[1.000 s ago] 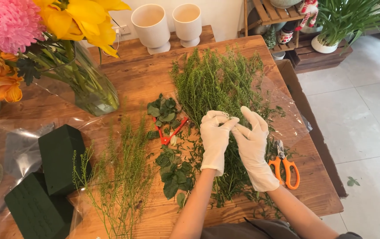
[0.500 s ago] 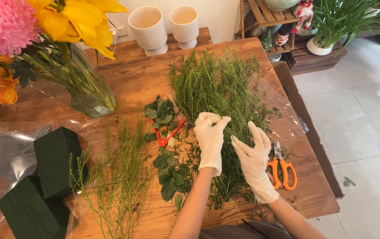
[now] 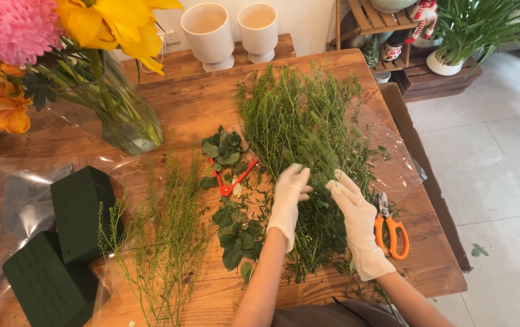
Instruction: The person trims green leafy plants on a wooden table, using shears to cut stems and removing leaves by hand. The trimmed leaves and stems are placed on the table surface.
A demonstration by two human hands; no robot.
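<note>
Both gloved hands have parted slightly: left hand [image 3: 289, 203] curls loosely on the green bunch [image 3: 302, 133] mid-counter [image 3: 199, 103], right hand [image 3: 357, 218] open beside it. Orange scissors [image 3: 390, 230] lie right of the bunch, near the counter edge.

You wear thin white gloves on both hands: your left hand [image 3: 288, 203] and your right hand [image 3: 358, 227] are covered past the wrist, the cuffs loose and a little wrinkled. Your forearms are bare, with no sleeves showing. A grey-brown garment shows at the bottom edge.
</note>
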